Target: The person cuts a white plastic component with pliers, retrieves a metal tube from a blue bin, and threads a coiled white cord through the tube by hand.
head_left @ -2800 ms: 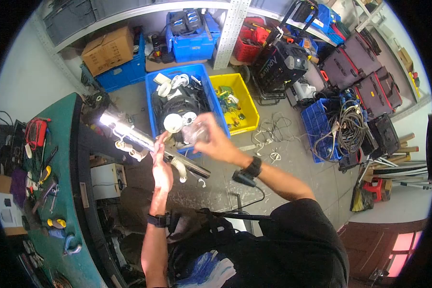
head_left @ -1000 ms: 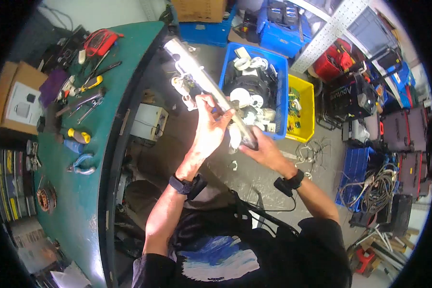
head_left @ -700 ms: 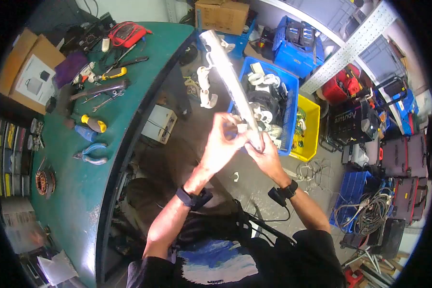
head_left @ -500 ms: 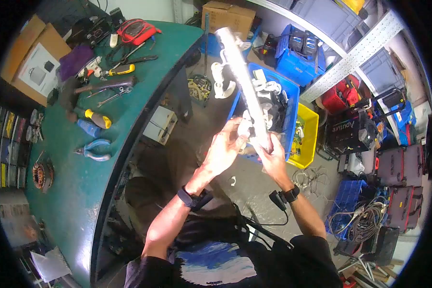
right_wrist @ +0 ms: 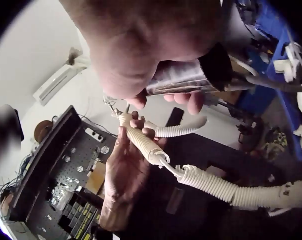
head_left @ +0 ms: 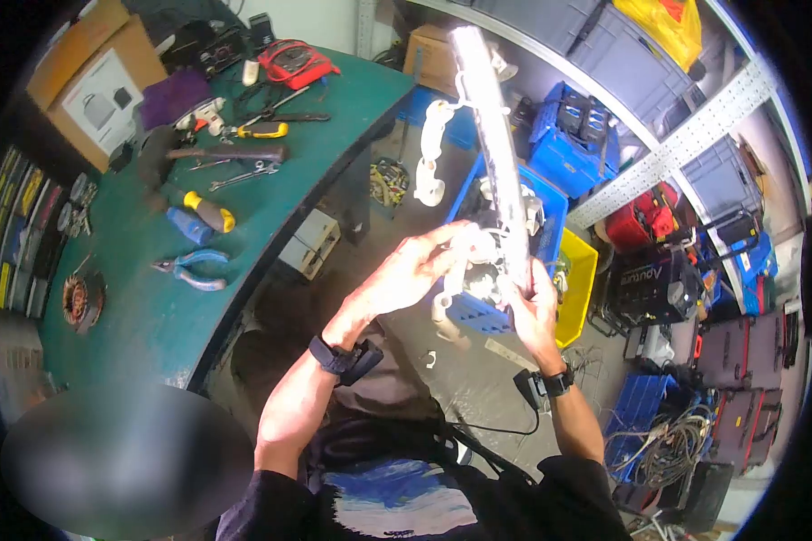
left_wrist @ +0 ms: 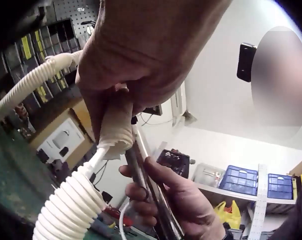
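Observation:
A shiny metal tube (head_left: 496, 126) stands steeply in the head view, its lower part gripped by the right hand (head_left: 537, 311). Left of it, the left hand (head_left: 410, 270) pinches a white ribbed sleeve. The left wrist view shows that sleeve (left_wrist: 116, 127) under the left hand (left_wrist: 141, 55), with another ribbed piece (left_wrist: 68, 210) hanging from its cord. Fingers of the right hand (left_wrist: 186, 200) wrap the tube (left_wrist: 141, 172). From the right wrist, the left hand (right_wrist: 126, 175) holds the sleeve (right_wrist: 143, 145) near the tube (right_wrist: 178, 77); more ribbed pieces (right_wrist: 216, 190) trail away.
A green workbench (head_left: 144, 316) at left bears pliers (head_left: 194, 270), a hammer and a red meter (head_left: 298, 63). Below the hands are a blue crate (head_left: 483, 316) of white parts and a yellow bin (head_left: 579, 279). Shelving, cases and coiled cables (head_left: 668, 451) lie to the right.
The tube stands more upright than a second ago, and the view has turned toward the bench. The right hand, earlier off the tube with a clear item, now grips it; the left hand pinches a sleeve.

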Motion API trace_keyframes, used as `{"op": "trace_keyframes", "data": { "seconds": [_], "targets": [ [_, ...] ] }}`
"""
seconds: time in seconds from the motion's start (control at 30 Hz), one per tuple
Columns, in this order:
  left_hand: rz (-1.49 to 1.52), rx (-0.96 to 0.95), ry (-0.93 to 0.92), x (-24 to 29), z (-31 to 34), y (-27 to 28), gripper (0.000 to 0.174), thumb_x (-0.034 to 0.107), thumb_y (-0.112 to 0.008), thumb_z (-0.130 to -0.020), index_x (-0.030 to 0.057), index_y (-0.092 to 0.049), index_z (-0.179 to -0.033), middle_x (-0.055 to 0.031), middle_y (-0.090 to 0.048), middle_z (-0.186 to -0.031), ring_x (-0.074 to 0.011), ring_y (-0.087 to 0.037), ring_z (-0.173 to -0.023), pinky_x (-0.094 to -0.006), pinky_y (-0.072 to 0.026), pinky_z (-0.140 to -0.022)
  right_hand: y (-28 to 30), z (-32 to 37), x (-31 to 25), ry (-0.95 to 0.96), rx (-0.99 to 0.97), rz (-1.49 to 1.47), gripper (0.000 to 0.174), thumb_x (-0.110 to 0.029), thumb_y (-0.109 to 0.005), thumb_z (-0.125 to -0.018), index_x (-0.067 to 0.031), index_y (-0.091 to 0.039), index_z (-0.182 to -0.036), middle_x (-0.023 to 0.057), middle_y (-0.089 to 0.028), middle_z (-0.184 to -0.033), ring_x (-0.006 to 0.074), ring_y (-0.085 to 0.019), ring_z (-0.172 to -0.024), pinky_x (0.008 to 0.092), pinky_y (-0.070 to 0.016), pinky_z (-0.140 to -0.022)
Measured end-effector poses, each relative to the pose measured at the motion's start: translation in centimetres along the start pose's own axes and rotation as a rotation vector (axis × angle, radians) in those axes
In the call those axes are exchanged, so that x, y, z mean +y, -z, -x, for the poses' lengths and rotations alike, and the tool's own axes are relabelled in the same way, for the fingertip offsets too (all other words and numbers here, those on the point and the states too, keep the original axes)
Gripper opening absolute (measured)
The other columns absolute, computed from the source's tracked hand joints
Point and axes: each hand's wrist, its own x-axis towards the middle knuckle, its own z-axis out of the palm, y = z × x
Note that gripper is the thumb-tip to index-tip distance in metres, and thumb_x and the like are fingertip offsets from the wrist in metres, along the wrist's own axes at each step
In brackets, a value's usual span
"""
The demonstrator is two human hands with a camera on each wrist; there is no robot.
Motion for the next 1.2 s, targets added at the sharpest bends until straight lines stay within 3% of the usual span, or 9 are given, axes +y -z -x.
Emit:
{"op": "trace_keyframes", "data": {
  "seconds": [0.1, 0.13, 0.27, 0.43, 0.57, 0.7, 0.83, 0.9, 1.2],
  "targets": [
    [0.034, 0.036, -0.097, 2.7, 0.6, 1.3, 0.051, 0.026, -0.054, -0.108, 0.0011, -0.044, -0.151, -0.0101, -0.064, -0.128, -0.0182, -0.060, -0.120, -0.0359, -0.0463, -0.108, -1.0, -1.8, -3.4, 0.265, 0.004, 0.170, 0.032, -0.016, -0.076, -0.093, -0.0012, -0.061, -0.118, 0.0011, -0.065, -0.092, 0.0045, -0.058, -0.073, 0.0229, -0.0492, -0.060],
    [0.016, 0.066, -0.126, 4.3, 1.2, 1.6, 0.050, 0.026, -0.054, -0.108, 0.0005, -0.044, -0.150, -0.0087, -0.065, -0.123, -0.0181, -0.062, -0.115, -0.0358, -0.0480, -0.105, -1.5, -2.0, -6.0, 0.153, -0.042, 0.130, 0.032, -0.016, -0.075, -0.093, -0.0010, -0.061, -0.118, 0.0016, -0.065, -0.093, 0.0061, -0.057, -0.071, 0.0245, -0.0498, -0.061],
    [0.124, 0.126, -0.218, 9.7, 4.7, 3.8, 0.047, 0.025, -0.053, -0.108, 0.0000, -0.045, -0.146, -0.0071, -0.063, -0.115, -0.0190, -0.065, -0.101, -0.0339, -0.0540, -0.091, -3.7, -4.7, -10.1, 0.376, -0.160, 0.195, 0.040, -0.017, -0.077, -0.092, -0.0017, -0.060, -0.124, 0.0030, -0.066, -0.093, 0.0066, -0.056, -0.072, 0.0256, -0.0486, -0.063],
    [-0.116, 0.417, -0.263, 15.9, 12.0, 5.5, 0.044, 0.022, -0.053, -0.108, 0.0023, -0.046, -0.146, -0.0060, -0.064, -0.101, -0.0147, -0.064, -0.092, -0.0316, -0.0536, -0.084, -9.5, -4.0, -17.3, 0.232, -0.415, 0.080, 0.041, -0.016, -0.078, -0.091, -0.0013, -0.060, -0.124, 0.0032, -0.066, -0.091, 0.0107, -0.060, -0.077, 0.0268, -0.0507, -0.071],
    [-0.279, 0.646, -0.210, 18.2, 18.5, 6.1, 0.039, 0.026, -0.057, -0.105, 0.0057, -0.049, -0.138, -0.0028, -0.061, -0.092, -0.0103, -0.059, -0.082, -0.0282, -0.0500, -0.076, -15.3, -3.7, -18.3, 0.528, -0.604, -0.007, 0.040, -0.014, -0.077, -0.091, -0.0004, -0.059, -0.124, 0.0055, -0.069, -0.095, 0.0079, -0.057, -0.084, 0.0262, -0.0494, -0.076],
    [-0.514, 1.079, -0.178, 18.5, 23.7, 5.4, 0.035, 0.032, -0.063, -0.103, 0.0048, -0.052, -0.123, -0.0051, -0.061, -0.078, -0.0113, -0.057, -0.068, -0.0307, -0.0485, -0.060, -21.7, -1.0, -19.3, 0.439, -0.835, -0.118, 0.039, -0.015, -0.076, -0.092, 0.0002, -0.058, -0.122, 0.0075, -0.068, -0.101, 0.0121, -0.059, -0.087, 0.0297, -0.0501, -0.081],
    [-0.461, 1.277, -0.084, 18.4, 27.9, 5.4, 0.027, 0.024, -0.063, -0.104, 0.0046, -0.053, -0.121, -0.0024, -0.058, -0.081, -0.0091, -0.060, -0.062, -0.0266, -0.0493, -0.057, -27.1, 1.4, -19.3, 0.341, -1.012, -0.231, 0.040, -0.023, -0.076, -0.093, -0.0012, -0.058, -0.122, 0.0024, -0.060, -0.094, 0.0071, -0.055, -0.068, 0.0238, -0.0502, -0.055],
    [-0.487, 1.399, 0.018, 18.1, 30.0, 5.2, 0.026, 0.024, -0.063, -0.104, 0.0035, -0.055, -0.118, -0.0028, -0.060, -0.080, -0.0096, -0.061, -0.060, -0.0274, -0.0496, -0.055, -29.6, 2.4, -18.6, 0.266, -1.147, -0.252, 0.040, -0.027, -0.075, -0.094, -0.0002, -0.058, -0.118, 0.0014, -0.058, -0.091, 0.0066, -0.054, -0.064, 0.0246, -0.0525, -0.054],
    [-0.448, 1.512, 0.097, 15.2, 38.3, 5.8, 0.033, 0.027, -0.060, -0.105, 0.0024, -0.057, -0.127, -0.0051, -0.061, -0.082, -0.0109, -0.066, -0.063, -0.0280, -0.0504, -0.054, -36.1, 6.7, -18.6, 0.032, -1.470, -0.282, 0.030, -0.026, -0.071, -0.098, 0.0001, -0.059, -0.107, 0.0010, -0.057, -0.077, 0.0067, -0.054, -0.056, 0.0265, -0.0554, -0.050]
  ]
}}
